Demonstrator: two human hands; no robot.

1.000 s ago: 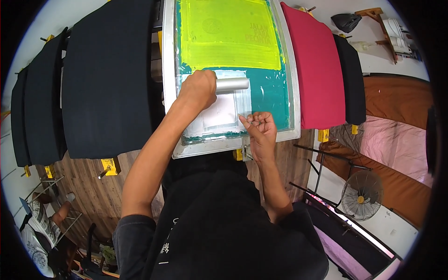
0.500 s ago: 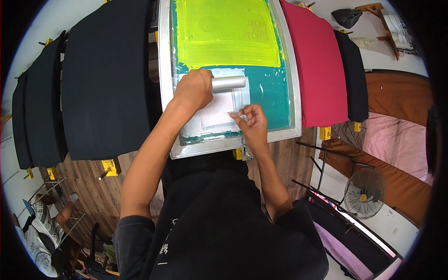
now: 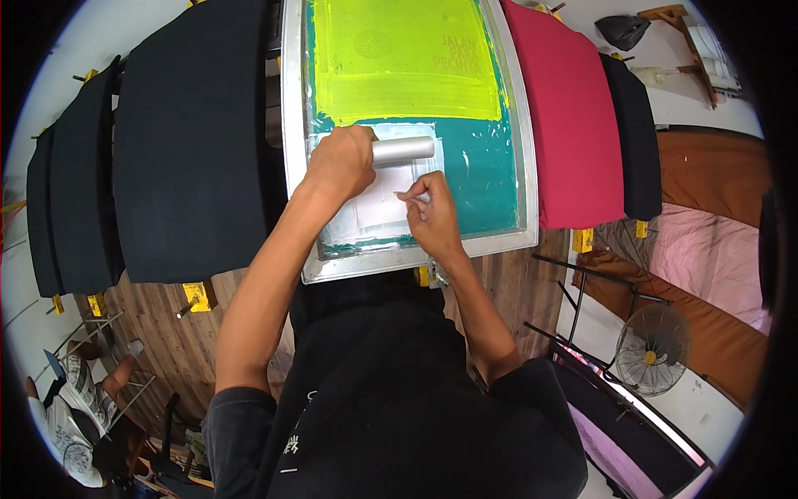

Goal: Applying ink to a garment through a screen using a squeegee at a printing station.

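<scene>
A screen-printing frame [image 3: 528, 158] with a silver rim lies in front of me. Its teal mesh [image 3: 486, 179] carries a bright yellow-green block [image 3: 399, 50] at the far end and a whitish rectangle [image 3: 384, 214] at the near end. My left hand [image 3: 342, 162] is wrapped around a squeegee [image 3: 406, 150] with a silver, bar-like handle, held across the top of the whitish rectangle. Over the right part of that rectangle is my right hand [image 3: 434, 218]. Its thumb and forefinger are pinched together at something too small to make out.
Boards covered in black fabric [image 3: 191, 150] stand left of the frame. A red-covered board [image 3: 569, 125] and a black one [image 3: 636, 137] stand to the right. Farther right are a fan [image 3: 652, 349] and pink bedding [image 3: 706, 258]. A person [image 3: 71, 416] sits at lower left.
My right hand has shifted left over the whitish rectangle, its fingers drawn closer together. My left hand and the squeegee have moved very slightly left.
</scene>
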